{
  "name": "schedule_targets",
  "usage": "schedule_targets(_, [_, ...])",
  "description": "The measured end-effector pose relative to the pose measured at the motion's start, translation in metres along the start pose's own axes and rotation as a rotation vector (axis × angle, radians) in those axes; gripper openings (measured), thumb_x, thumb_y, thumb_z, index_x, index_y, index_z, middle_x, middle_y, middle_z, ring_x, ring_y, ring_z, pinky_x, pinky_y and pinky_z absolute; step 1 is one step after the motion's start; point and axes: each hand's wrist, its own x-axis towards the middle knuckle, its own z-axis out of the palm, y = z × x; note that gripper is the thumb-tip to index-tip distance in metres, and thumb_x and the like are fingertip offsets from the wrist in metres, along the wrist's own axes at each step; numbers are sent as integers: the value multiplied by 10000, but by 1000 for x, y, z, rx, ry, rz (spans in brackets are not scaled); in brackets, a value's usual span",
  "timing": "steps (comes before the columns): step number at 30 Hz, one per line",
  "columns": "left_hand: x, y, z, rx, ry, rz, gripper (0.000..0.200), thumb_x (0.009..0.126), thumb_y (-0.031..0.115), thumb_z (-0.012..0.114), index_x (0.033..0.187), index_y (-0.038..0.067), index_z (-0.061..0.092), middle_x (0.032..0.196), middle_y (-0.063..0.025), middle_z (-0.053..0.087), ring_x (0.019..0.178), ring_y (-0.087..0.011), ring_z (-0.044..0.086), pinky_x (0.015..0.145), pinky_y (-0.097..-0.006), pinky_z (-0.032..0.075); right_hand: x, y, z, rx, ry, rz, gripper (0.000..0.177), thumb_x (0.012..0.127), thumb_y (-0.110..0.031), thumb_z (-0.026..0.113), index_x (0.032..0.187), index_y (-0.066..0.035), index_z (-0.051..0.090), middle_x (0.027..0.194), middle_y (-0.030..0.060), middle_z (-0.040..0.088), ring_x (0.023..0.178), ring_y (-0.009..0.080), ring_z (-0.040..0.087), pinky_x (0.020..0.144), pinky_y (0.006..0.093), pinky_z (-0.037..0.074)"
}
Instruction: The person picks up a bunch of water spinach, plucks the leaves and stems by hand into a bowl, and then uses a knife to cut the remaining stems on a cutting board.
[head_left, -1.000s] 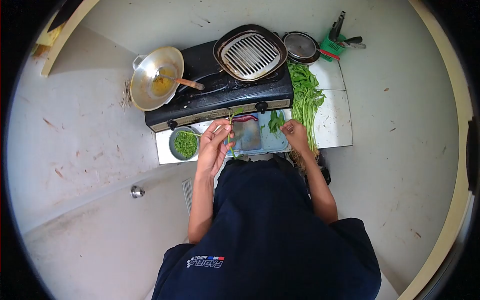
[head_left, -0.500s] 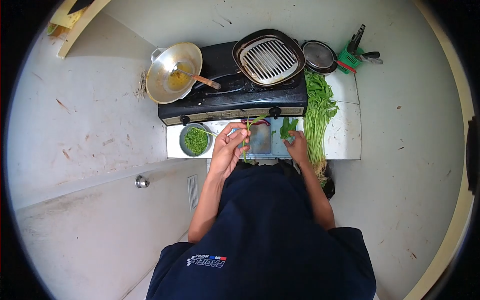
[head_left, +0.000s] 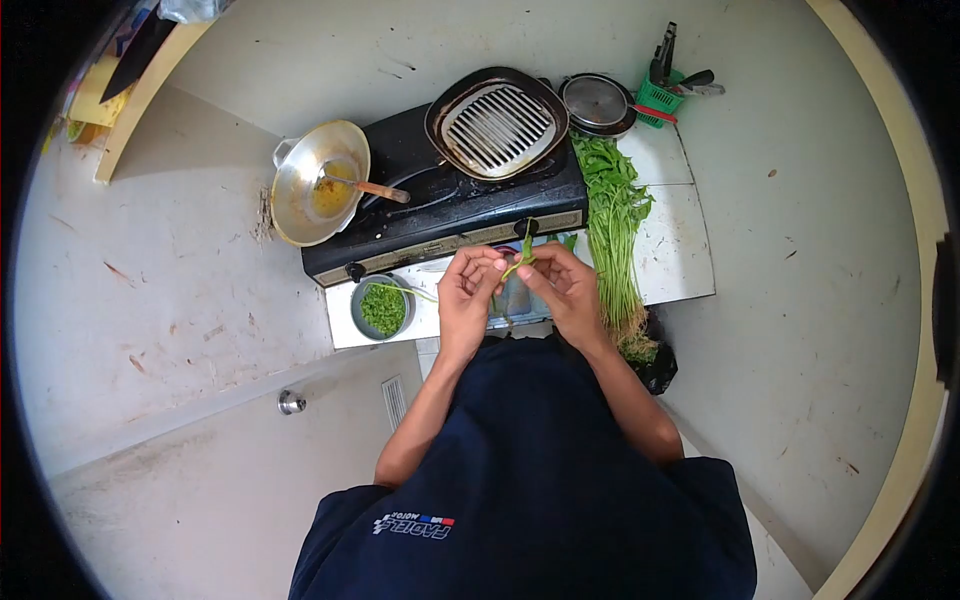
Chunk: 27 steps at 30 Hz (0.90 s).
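Observation:
Between my two hands, in front of the stove, is a green leafy vegetable stalk [head_left: 527,245] that looks like water spinach. My left hand [head_left: 470,295] pinches its lower part with thumb and fingertips. Close beside it, my right hand [head_left: 568,290] grips the stalk near the leaves with thumb and forefinger. A pale stem runs from behind my left hand toward a grey bowl [head_left: 356,322] of chopped greens [head_left: 383,309]. Beneath the hands lies a light blue tray [head_left: 535,306], mostly covered by them. A few leaves [head_left: 570,242] show behind my right hand.
A rooted bunch of greens [head_left: 615,225] lies right of the black stove [head_left: 400,225]. On the stove stand a wok [head_left: 290,205] with a wooden-handled ladle [head_left: 382,190] and a grill pan [head_left: 440,120]. Behind are a lidded pan [head_left: 597,103] and a green utensil basket [head_left: 660,98].
My right hand has left the loose leaves and come over to my left hand, taking hold of the stalk. The camera view has tilted slightly.

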Motion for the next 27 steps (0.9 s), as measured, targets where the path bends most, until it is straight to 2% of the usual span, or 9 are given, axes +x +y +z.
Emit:
schedule_targets(3, [-4, 1, 8, 63, 2, 53, 105, 984, 56, 660, 1073, 16, 619, 939, -21, 671, 812, -51, 569, 702, -209, 451, 2, -3, -4, 29, 18, 6, 149, 961, -68, 694, 1089, 6, 673, 946, 20, 637, 832, 62, 598, 774, 239, 472])
schedule_targets(4, [-5, 0, 8, 68, -11, 43, 141, 991, 82, 650, 1101, -4, 625, 985, -45, 673, 823, -74, 572, 712, -239, 457, 2, -4, -5, 28, 9, 9, 145, 965, -62, 687, 1091, 7, 669, 942, 18, 640, 838, 62, 603, 777, 242, 476])
schedule_targets(7, [-5, 3, 6, 14, -130, -62, 167, 1010, 94, 628, 1147, -2, 636, 1018, -65, 700, 873, -90, 631, 746, -219, 486, 3, -13, -3, 138, 37, 44, 121, 964, -62, 690, 1068, -1, 679, 923, 15, 642, 850, 66, 609, 786, 245, 475])
schedule_targets(13, [0, 0, -3, -158, -251, -331, 208, 1013, 99, 619, 1188, -11, 646, 1049, -88, 705, 942, -127, 671, 887, -270, 551, 5, -11, -19, -15, -15, 16, 95, 956, -76, 702, 1009, 2, 686, 933, 17, 618, 858, 78, 595, 770, 255, 473])
schedule_targets(16, [1, 4, -3, -157, -242, -362, 182, 1008, 86, 623, 1161, -9, 647, 1055, -86, 701, 973, -138, 681, 933, -293, 560, 8, -6, -26, -125, -41, -23, 113, 941, -81, 719, 996, 10, 679, 932, 27, 609, 850, 89, 590, 745, 258, 471])
schedule_targets(19, [3, -1, -7, -166, -284, -353, 176, 999, 50, 610, 1163, -4, 644, 1108, -98, 682, 1010, -162, 673, 987, -360, 560, 11, -10, -25, -177, -43, -35, 116, 916, -76, 737, 981, 4, 682, 920, 35, 609, 830, 102, 583, 724, 262, 464])
schedule_targets(27, [8, -1, -8, -265, -166, -328, 136, 1001, 60, 606, 1120, -3, 624, 1125, -109, 675, 1046, -175, 674, 986, -372, 574, 16, -20, -21, -325, -92, -132, 100, 881, -44, 747, 937, 15, 687, 903, 59, 626, 810, 141, 590, 705, 280, 465])
